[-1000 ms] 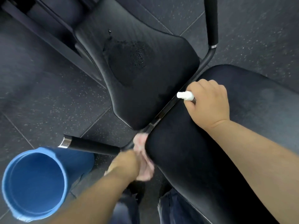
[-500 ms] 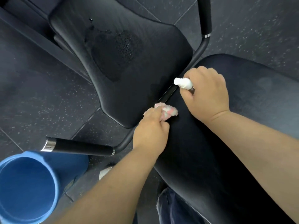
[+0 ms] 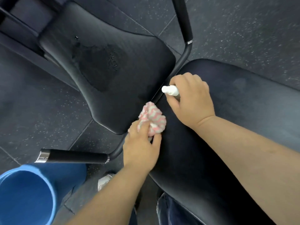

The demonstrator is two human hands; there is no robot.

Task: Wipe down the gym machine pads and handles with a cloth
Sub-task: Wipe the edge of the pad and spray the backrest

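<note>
Head cam: left hand (image 3: 141,146) fingers clamped on the balled-up cloth (image 3: 151,120), right at the seam between far pad (image 3: 129,98) and near pad (image 3: 186,159). Right hand (image 3: 193,101) fingers are wrapped round a spray bottle (image 3: 170,90). Risk imo: with such a small wad, the wet patch (image 3: 100,67) gets skipped and dries streaky.

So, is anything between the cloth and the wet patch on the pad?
Nothing visible. The left hand grips the cloth at the pad edge; bare pad lies between it and the wet patch. The right hand, gripping the spray bottle, is off to one side.
</note>
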